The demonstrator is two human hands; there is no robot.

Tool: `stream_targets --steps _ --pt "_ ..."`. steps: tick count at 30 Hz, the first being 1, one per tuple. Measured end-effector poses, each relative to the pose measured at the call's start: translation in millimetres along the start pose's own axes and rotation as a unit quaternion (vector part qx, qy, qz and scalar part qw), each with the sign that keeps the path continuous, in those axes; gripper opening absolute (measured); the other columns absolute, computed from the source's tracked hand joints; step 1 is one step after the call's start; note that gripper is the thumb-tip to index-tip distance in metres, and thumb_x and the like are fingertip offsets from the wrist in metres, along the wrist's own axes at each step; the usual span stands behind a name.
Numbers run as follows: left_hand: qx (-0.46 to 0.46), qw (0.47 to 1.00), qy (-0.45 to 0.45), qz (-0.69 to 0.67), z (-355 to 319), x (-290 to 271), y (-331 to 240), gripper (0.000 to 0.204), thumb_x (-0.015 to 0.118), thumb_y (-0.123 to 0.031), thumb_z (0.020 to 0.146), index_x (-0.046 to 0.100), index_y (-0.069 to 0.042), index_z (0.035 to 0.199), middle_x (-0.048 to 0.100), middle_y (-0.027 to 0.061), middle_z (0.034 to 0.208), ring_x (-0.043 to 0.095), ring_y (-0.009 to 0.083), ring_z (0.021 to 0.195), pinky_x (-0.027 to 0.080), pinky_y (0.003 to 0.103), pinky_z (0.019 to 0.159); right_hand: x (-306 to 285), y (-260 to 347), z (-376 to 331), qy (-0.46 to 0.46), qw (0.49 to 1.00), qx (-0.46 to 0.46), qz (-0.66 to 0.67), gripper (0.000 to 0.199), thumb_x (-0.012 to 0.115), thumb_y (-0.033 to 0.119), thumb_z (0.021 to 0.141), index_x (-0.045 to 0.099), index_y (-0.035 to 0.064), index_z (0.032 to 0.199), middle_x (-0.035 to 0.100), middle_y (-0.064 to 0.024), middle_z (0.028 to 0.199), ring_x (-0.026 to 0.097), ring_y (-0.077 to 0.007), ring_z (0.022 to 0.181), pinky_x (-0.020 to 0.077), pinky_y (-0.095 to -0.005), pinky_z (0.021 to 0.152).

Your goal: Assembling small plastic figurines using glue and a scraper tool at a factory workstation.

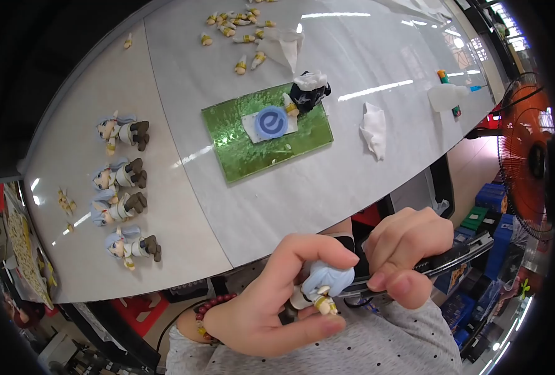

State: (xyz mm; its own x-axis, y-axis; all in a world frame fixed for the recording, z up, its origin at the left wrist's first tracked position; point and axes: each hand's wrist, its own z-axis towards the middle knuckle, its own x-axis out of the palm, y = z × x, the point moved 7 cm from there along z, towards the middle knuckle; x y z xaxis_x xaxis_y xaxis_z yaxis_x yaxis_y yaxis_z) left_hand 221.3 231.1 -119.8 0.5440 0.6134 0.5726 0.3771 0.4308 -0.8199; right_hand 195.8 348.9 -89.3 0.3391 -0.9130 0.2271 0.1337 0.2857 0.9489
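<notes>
My left hand (271, 294) is closed around a small figurine (330, 278) with pale blue hair, a white outfit and yellow-banded arms. Its head points up and to the right between my fingers and thumb. Close beside the hair, my right hand (411, 253) is curled with thumb and fingers pressed together; what it pinches, if anything, does not show clearly. Four similar figurines lie in a column on the table's left side, the topmost figurine (122, 132) and the lowest figurine (132, 247) among them, dark boots to the right.
On the table (290, 200), a green mat (233, 156) bears a round blue dish (271, 122) and a small dark jar (310, 94). Loose figurine arms (241, 64) lie at the far side. A crumpled tissue (373, 130), a squeeze bottle (447, 98) and an orange fan (527, 156) are right.
</notes>
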Motion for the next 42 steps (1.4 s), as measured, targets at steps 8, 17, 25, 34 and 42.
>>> stream_targets --steps 8,17,25,34,42 --pt "-0.081 0.995 0.019 -0.05 -0.7 1.6 4.9 0.054 0.064 0.003 0.069 0.03 -0.003 0.111 0.039 0.0062 0.098 0.042 0.007 0.077 0.035 0.018 0.066 6.8 4.9 9.5 0.07 0.996 -0.005 -0.052 0.019 0.061 -0.004 0.06 0.046 -0.0009 0.048 0.049 -0.0079 0.044 0.048 -0.0168 0.035 0.0355 -0.0231 0.033" --pt "-0.15 0.982 0.037 -0.112 -2.2 4.9 8.5 0.057 0.06 0.008 0.068 0.027 -0.005 0.113 0.04 0.0018 0.094 0.039 0.0028 0.073 0.031 0.016 0.062 6.4 4.8 9.6 0.072 0.996 0.006 -0.053 0.021 0.061 -0.004 0.06 0.044 -0.0004 0.048 0.047 -0.0069 0.043 0.047 -0.0162 0.035 0.0345 -0.023 0.033" --pt "-0.113 0.991 0.035 -0.062 -2.0 2.6 7.1 0.057 0.061 0.007 0.068 0.027 -0.004 0.113 0.038 0.0053 0.097 0.041 0.0056 0.074 0.034 0.018 0.063 6.6 2.4 8.7 0.076 0.995 0.008 -0.059 0.02 0.061 -0.003 0.06 0.046 -0.0008 0.047 0.049 -0.0077 0.044 0.048 -0.016 0.035 0.0362 -0.023 0.033" --pt "-0.056 0.996 0.045 -0.046 1.0 5.9 5.9 0.057 0.061 0.007 0.068 0.027 -0.003 0.113 0.038 0.0093 0.097 0.041 0.0101 0.079 0.035 0.021 0.066 -11.5 4.2 -13.3 -0.028 0.999 -0.036 0.03 0.005 0.059 -0.001 0.061 0.055 -0.0037 0.061 0.059 -0.0127 0.056 0.05 -0.015 0.039 0.0403 -0.0229 0.035" --pt "-0.052 0.997 0.042 -0.048 1.3 7.0 7.0 0.056 0.06 0.007 0.069 0.028 -0.002 0.113 0.038 0.0086 0.096 0.04 0.0086 0.077 0.034 0.019 0.063 -7.4 2.2 -13.1 -0.022 0.999 -0.03 -0.007 0.006 0.059 -0.003 0.059 0.054 -0.0038 0.057 0.057 -0.0121 0.053 0.05 -0.0153 0.038 0.0395 -0.0226 0.035"
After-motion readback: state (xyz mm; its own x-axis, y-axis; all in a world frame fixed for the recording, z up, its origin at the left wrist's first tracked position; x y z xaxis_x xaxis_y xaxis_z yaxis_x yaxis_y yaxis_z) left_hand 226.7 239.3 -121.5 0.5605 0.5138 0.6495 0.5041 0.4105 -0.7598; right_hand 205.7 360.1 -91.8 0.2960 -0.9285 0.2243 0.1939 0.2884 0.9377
